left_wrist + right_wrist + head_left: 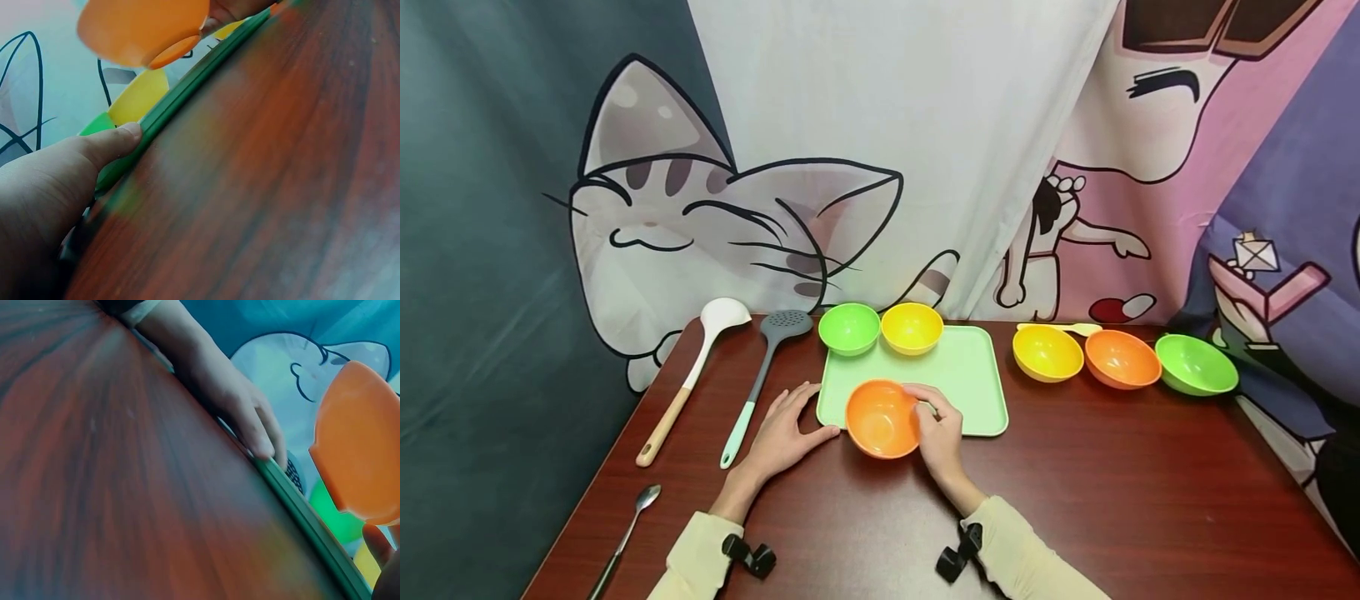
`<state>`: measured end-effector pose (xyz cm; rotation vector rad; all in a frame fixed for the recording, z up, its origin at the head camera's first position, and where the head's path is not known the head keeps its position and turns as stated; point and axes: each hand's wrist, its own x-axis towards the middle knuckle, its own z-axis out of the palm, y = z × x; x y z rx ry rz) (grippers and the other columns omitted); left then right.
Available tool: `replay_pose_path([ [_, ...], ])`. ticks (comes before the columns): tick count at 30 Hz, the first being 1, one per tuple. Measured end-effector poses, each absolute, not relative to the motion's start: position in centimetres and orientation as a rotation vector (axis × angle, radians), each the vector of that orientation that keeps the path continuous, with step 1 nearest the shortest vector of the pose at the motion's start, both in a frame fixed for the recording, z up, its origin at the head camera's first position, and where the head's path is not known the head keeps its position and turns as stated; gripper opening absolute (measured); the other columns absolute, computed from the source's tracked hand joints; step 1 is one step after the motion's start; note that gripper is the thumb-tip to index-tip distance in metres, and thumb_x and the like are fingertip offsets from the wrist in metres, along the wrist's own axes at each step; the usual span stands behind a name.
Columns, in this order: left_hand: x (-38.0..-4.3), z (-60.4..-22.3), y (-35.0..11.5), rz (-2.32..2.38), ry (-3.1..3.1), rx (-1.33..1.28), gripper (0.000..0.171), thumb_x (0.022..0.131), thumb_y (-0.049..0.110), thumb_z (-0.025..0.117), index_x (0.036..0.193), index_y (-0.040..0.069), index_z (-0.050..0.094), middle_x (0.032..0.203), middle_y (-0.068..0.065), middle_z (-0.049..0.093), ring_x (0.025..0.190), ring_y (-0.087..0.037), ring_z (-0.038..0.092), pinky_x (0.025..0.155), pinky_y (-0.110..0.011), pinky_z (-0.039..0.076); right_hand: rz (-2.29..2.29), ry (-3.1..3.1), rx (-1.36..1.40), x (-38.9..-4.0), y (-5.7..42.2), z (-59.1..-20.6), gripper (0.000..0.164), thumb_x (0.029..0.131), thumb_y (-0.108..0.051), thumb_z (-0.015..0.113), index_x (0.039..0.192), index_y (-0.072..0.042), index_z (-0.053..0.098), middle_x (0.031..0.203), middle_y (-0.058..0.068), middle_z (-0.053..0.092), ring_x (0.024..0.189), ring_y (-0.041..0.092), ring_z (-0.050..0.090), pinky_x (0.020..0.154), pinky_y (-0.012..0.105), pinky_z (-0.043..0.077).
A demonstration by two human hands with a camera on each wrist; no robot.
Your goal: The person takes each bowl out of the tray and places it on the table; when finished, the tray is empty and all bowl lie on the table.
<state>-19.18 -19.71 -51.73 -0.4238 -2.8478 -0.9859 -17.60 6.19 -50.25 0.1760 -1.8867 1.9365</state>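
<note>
I saw the orange bowl (pixel 882 421) above the near edge of the green tray (pixel 972 383), pinched by fingers of the right hand (pixel 940 429); set down short, I judged, it might tip off. The left hand (pixel 784 437), fingers spread, touched the tray's corner.

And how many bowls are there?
6: a green bowl and yellow bowl on the tray, an orange bowl in the right hand, another yellow bowl, another orange bowl and another green bowl on the table at right. Nested ones wouldn't show.
</note>
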Motion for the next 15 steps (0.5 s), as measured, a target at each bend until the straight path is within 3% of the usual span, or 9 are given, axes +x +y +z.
replay_pose_path([
  [7,-19.1,-51.7,-19.8,-0.98,-2.857,-0.417,0.083,0.081,0.058,0.076,0.147,0.016,0.048,0.15,-0.005,0.051,0.148,-0.025,0.035,0.125,-0.048,0.018,1.892,-1.882,0.125,-17.7,9.1,-50.3,0.033,0.085,0.016,0.051,0.101,0.002,0.077,0.106,0.022,0.072,0.103,0.011,0.067,0.09,0.013,0.051],
  [15,-19.1,-51.6,-19.8,-0.984,-2.855,-0.424,0.083,0.081,0.059,0.075,0.147,0.016,0.048,0.151,-0.006,0.05,0.149,-0.025,0.035,0.126,-0.048,0.017,1.825,-1.9,0.057,-17.4,11.8,-49.2,0.03,0.086,0.019,0.05,0.102,0.012,0.073,0.108,0.028,0.071,0.103,0.017,0.067,0.09,0.011,0.05],
])
